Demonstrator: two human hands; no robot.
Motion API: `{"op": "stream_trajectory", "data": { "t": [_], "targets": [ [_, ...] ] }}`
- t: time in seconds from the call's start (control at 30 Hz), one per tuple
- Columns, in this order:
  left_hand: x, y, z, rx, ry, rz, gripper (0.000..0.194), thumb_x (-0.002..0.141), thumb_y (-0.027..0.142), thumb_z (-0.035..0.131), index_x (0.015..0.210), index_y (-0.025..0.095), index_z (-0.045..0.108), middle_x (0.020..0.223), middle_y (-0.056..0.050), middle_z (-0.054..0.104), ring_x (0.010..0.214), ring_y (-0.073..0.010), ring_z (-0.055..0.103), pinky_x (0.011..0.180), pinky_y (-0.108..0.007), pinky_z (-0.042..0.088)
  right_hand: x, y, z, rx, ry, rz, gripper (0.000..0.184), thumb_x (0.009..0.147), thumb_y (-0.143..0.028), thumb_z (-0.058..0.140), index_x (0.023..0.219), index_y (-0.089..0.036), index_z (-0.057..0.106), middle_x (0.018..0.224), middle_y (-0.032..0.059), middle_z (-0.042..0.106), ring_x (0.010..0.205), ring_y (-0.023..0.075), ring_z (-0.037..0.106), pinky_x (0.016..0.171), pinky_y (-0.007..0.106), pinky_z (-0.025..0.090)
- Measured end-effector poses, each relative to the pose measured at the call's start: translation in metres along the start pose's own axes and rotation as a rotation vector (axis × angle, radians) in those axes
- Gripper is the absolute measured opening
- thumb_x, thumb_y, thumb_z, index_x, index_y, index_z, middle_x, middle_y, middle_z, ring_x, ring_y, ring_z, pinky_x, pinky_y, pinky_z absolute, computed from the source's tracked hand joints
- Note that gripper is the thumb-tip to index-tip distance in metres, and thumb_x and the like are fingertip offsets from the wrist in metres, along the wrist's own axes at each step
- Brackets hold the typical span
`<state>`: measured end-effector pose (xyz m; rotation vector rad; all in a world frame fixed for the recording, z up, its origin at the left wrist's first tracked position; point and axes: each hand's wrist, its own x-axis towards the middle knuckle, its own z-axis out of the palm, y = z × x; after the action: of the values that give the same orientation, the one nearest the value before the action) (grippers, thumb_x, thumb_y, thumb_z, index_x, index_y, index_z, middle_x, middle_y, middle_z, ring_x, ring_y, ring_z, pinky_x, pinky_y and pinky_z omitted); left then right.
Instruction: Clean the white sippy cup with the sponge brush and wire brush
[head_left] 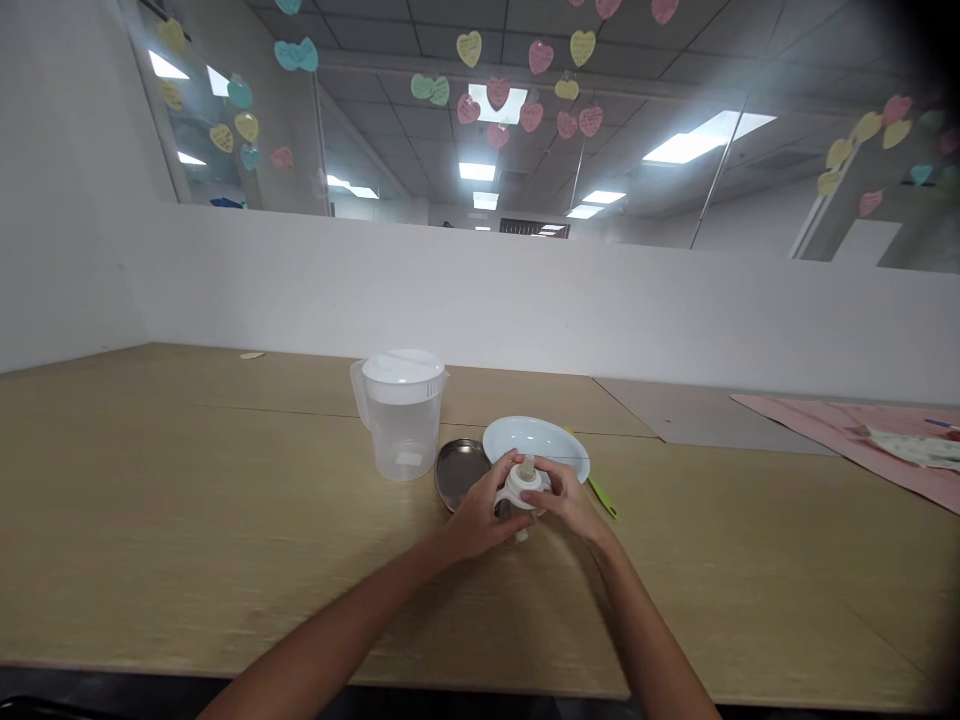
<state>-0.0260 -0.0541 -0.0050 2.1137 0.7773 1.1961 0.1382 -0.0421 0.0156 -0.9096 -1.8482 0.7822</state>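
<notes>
Between my two hands is a baby bottle (527, 478) with a white collar, a side handle and a clear teat on top. My left hand (480, 515) is closed around its left side and lower body. From the right, my right hand (568, 500) grips the collar, thumb in front and fingers behind. Much of the bottle's body is hidden by my fingers. Just left of it lies a round dark metal dish (459, 475), and behind it a pale blue-white oval bowl (536, 433).
A clear plastic pitcher (405, 430) with a white lid stands left of the dish. A green handle (604, 498) sticks out right of the bowl. Pink cloth (810, 425) covers the table's far right. A white wall (450, 290) bounds the wooden table (225, 520) behind.
</notes>
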Motion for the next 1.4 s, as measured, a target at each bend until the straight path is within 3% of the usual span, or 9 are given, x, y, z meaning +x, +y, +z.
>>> {"op": "stream_trajectory", "data": {
  "t": [0.07,0.2,0.27,0.47,0.67,0.8,0.9,1.13,1.4],
  "targets": [
    [-0.001,-0.001,0.001,0.023,0.010,0.003,0.079,0.069,0.032,0.062,0.133,0.020,0.019,0.127,-0.010,0.043,0.113,-0.0234,0.045,0.097,-0.039,0.034,0.001,0.009,-0.004,0.011,0.081,-0.031,0.039,0.068,-0.022,0.048,0.106,-0.018,0.055,0.104,0.0056,0.061,0.094,0.0207,0.055,0.081,0.036,0.043],
    [-0.002,-0.007,0.003,0.080,0.033,0.001,0.080,0.068,0.030,0.062,0.134,0.017,0.018,0.124,-0.011,0.046,0.109,-0.0235,0.047,0.095,-0.039,0.036,0.004,0.026,-0.012,-0.389,0.553,-0.075,0.034,0.071,-0.019,0.041,0.101,-0.018,0.058,0.086,0.0051,0.066,0.088,0.0213,0.056,0.089,0.045,0.035],
    [-0.002,-0.009,0.004,0.091,0.047,0.010,0.080,0.068,0.031,0.062,0.133,0.016,0.018,0.126,-0.012,0.044,0.111,-0.0239,0.046,0.096,-0.039,0.036,0.003,0.026,-0.012,-0.474,0.657,-0.097,0.030,0.077,-0.022,0.038,0.097,-0.016,0.059,0.080,0.0058,0.066,0.085,0.0211,0.056,0.088,0.044,0.036],
    [-0.002,-0.011,0.004,0.083,0.048,0.007,0.081,0.068,0.034,0.061,0.134,0.015,0.018,0.126,-0.013,0.044,0.111,-0.0250,0.045,0.096,-0.040,0.034,-0.003,0.010,0.006,-0.555,0.385,-0.432,0.037,0.080,-0.029,0.041,0.114,-0.017,0.049,0.098,0.0066,0.061,0.094,0.0198,0.053,0.093,0.043,0.032],
    [-0.001,-0.009,0.004,0.048,0.042,0.001,0.080,0.067,0.032,0.062,0.133,0.016,0.019,0.125,-0.012,0.045,0.111,-0.0251,0.045,0.096,-0.040,0.035,-0.003,0.014,0.006,-0.577,0.440,-0.396,0.032,0.084,-0.024,0.031,0.106,-0.017,0.053,0.086,0.0052,0.062,0.085,0.0180,0.054,0.090,0.042,0.033],
    [-0.001,-0.010,0.004,0.040,0.047,0.012,0.076,0.068,0.030,0.062,0.132,0.018,0.022,0.121,-0.011,0.049,0.108,-0.0244,0.048,0.094,-0.038,0.037,-0.003,0.011,0.010,-0.575,0.229,-0.402,0.034,0.077,-0.039,0.047,0.102,-0.017,0.056,0.091,0.0076,0.062,0.086,0.0216,0.053,0.085,0.040,0.037],
    [-0.001,-0.011,0.004,0.028,0.037,-0.002,0.078,0.068,0.029,0.061,0.133,0.018,0.020,0.119,-0.010,0.051,0.106,-0.0240,0.049,0.092,-0.037,0.038,-0.001,0.008,0.014,-0.447,0.257,-0.264,0.037,0.072,-0.042,0.055,0.099,-0.016,0.056,0.097,0.0093,0.060,0.091,0.0230,0.052,0.083,0.038,0.040],
    [-0.003,-0.008,0.004,0.035,0.011,-0.050,0.085,0.068,0.034,0.062,0.135,0.019,0.012,0.117,-0.010,0.052,0.108,-0.0237,0.048,0.093,-0.038,0.037,0.008,0.003,0.005,0.285,0.240,0.102,0.049,0.066,-0.039,0.063,0.109,-0.017,0.054,0.100,0.0065,0.062,0.085,0.0197,0.059,0.072,0.032,0.048],
    [-0.003,-0.009,0.005,0.056,0.025,-0.044,0.085,0.068,0.035,0.062,0.135,0.019,0.013,0.114,-0.011,0.053,0.103,-0.0228,0.051,0.091,-0.039,0.038,0.012,0.004,-0.006,0.783,0.570,0.067,0.039,0.061,-0.028,0.070,0.097,-0.020,0.057,0.090,0.0014,0.065,0.078,0.0109,0.060,0.076,0.025,0.048]
  ]
}}
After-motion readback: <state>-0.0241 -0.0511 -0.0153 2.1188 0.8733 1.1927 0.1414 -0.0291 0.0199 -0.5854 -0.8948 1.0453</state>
